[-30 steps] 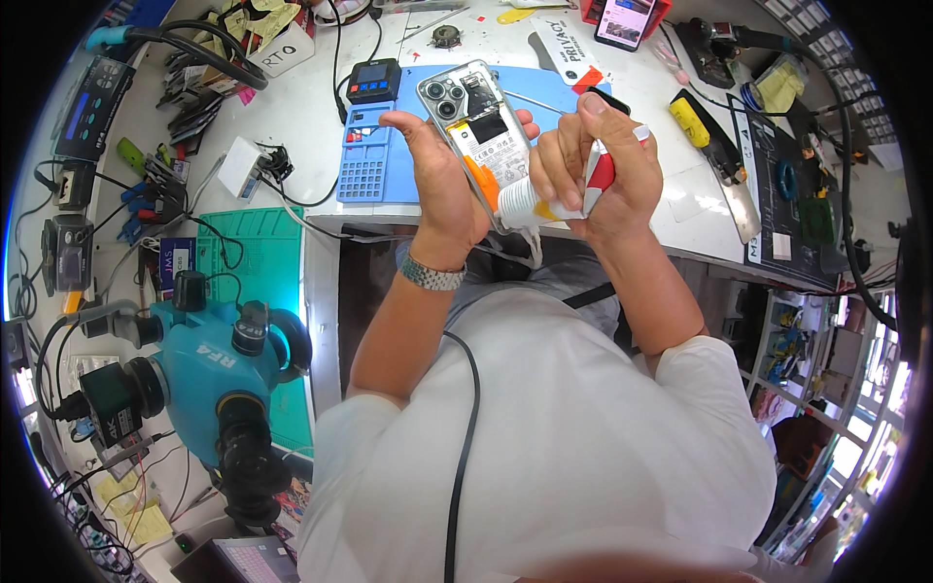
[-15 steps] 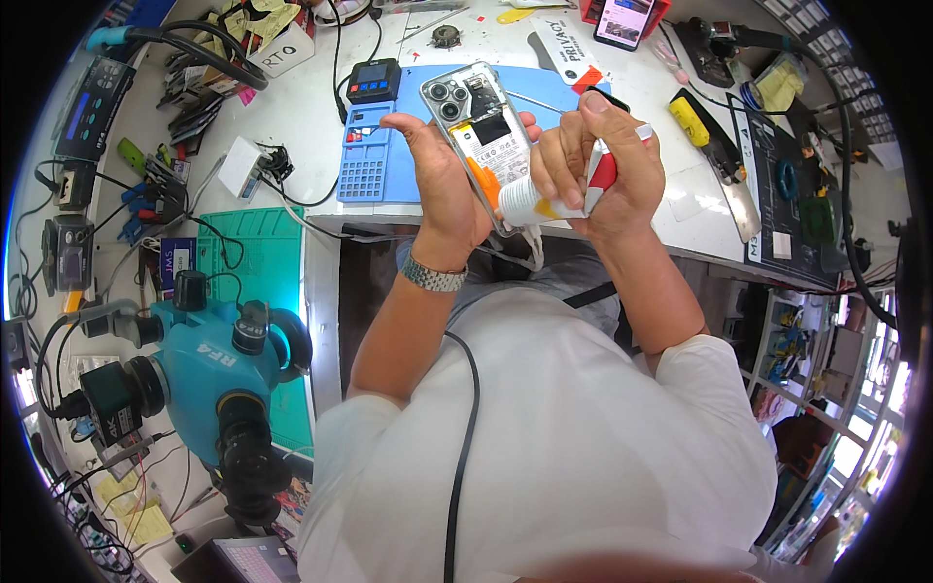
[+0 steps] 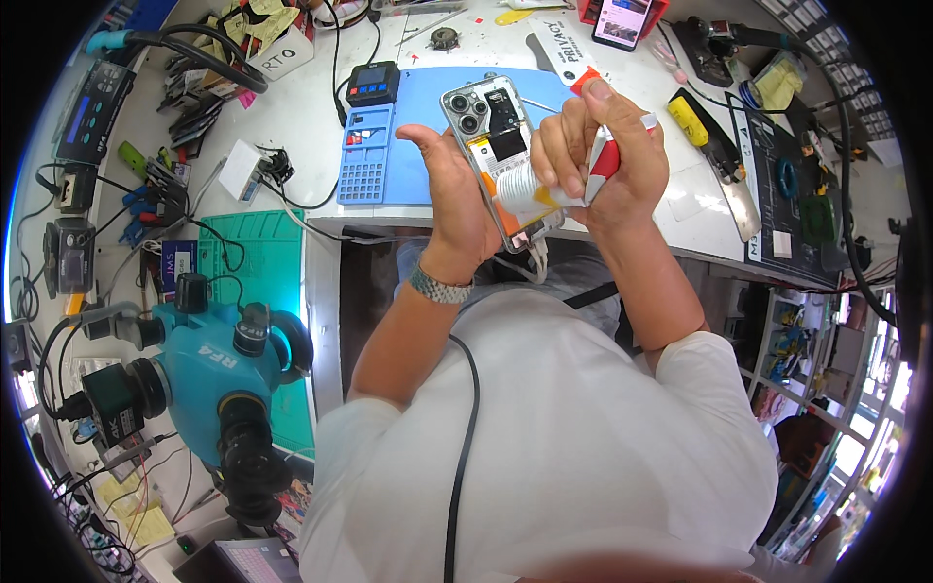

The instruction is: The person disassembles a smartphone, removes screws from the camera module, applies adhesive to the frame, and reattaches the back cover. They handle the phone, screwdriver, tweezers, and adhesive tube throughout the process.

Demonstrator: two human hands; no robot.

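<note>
An opened smartphone (image 3: 504, 141), its camera lenses, battery and inner parts bare, rests tilted in my left hand (image 3: 455, 199). The thumb of that hand sticks out to the left, off the phone, while its other fingers are mostly hidden behind it. My right hand (image 3: 627, 170) is closed round a white bottle (image 3: 520, 187) with a ridged end and a red-and-white part. That ridged end lies over the phone's lower half; whether it touches cannot be made out. An orange strip (image 3: 489, 185) shows along the phone's left edge.
Beneath the hands lies a blue work mat (image 3: 413, 107) with a small black device (image 3: 373, 85) at its corner. A teal microscope (image 3: 219, 360) stands at left over a green mat (image 3: 258, 233). A yellow-handled tool (image 3: 688, 120) and black mat (image 3: 777, 194) lie at right.
My left hand and the phone have shifted slightly right and toward me. The bottle's ridged end has risen a little, covering more of the battery. My right hand has barely moved.
</note>
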